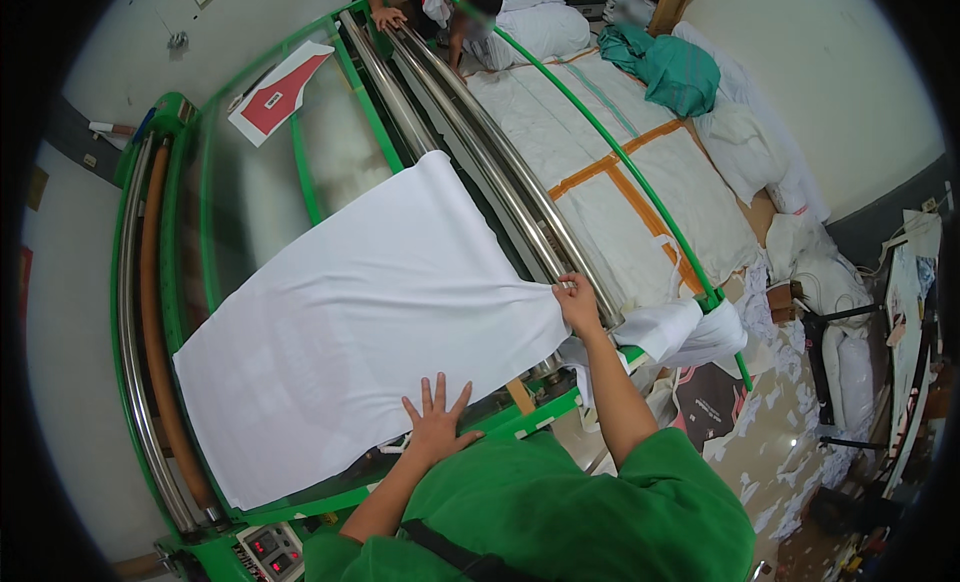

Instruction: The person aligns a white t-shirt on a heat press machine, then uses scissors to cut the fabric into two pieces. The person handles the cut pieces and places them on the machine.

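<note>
Fingers (441,394) of the left hand (437,425) fanned wide and pressed flat on the near edge of the large white rectangular cotton sheet (350,322); fingers (566,285) of the right hand (578,302) curled and pinching that sheet's right corner beside the long polished steel rollers (480,152). Sheet draped smooth over the clear curved guard of the green-framed flatwork ironing machine (175,122), far end tucked toward the rollers. Best handled, by the look of it, with even tension between both hands, corner kept square to the rollers, palm sliding outward to chase wrinkles, fingertips kept clear of the nip. Beyond, quilted white padding with orange tape (610,182), a crumpled teal cloth (670,72), another person's hand (388,18) on the far end of the frame.
</note>
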`<control>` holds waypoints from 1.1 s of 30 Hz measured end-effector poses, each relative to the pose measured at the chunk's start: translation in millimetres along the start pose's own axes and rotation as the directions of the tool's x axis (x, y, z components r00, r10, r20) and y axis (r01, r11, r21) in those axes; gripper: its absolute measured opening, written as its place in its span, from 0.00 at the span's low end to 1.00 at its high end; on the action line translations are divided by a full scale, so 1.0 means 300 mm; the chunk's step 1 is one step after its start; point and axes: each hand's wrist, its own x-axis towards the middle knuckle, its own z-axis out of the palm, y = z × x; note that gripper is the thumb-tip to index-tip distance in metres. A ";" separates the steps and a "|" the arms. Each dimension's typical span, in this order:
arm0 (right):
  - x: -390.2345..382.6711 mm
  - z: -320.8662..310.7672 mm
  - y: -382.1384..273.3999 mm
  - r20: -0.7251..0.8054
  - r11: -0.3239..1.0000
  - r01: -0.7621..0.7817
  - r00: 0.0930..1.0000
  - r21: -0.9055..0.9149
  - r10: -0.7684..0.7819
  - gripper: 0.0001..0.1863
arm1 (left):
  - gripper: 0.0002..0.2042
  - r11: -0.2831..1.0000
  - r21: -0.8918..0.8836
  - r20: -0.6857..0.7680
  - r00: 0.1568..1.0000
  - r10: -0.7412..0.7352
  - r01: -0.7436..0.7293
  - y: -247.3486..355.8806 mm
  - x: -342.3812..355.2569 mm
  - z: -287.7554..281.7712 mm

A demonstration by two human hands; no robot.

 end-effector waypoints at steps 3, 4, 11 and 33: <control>-0.021 0.027 -0.024 -0.019 0.966 0.122 0.991 -0.226 -0.130 0.18 | 0.49 0.999 0.040 0.085 0.996 0.030 -0.034 0.015 -0.024 0.001; -0.031 0.023 -0.032 -0.030 0.926 0.162 0.983 -0.341 -0.183 0.17 | 0.49 0.998 0.008 0.032 0.998 0.062 -0.062 0.012 -0.031 0.003; -0.341 0.195 -0.193 0.254 0.673 0.647 0.761 -0.358 -0.597 0.12 | 0.41 0.915 -0.304 -0.342 0.866 -0.365 0.266 -0.337 -0.253 0.098; -1.157 0.632 -0.229 0.934 0.042 0.947 0.322 -0.320 -0.154 0.15 | 0.47 0.540 -0.366 -0.292 0.457 -0.840 0.758 -1.223 -0.935 0.303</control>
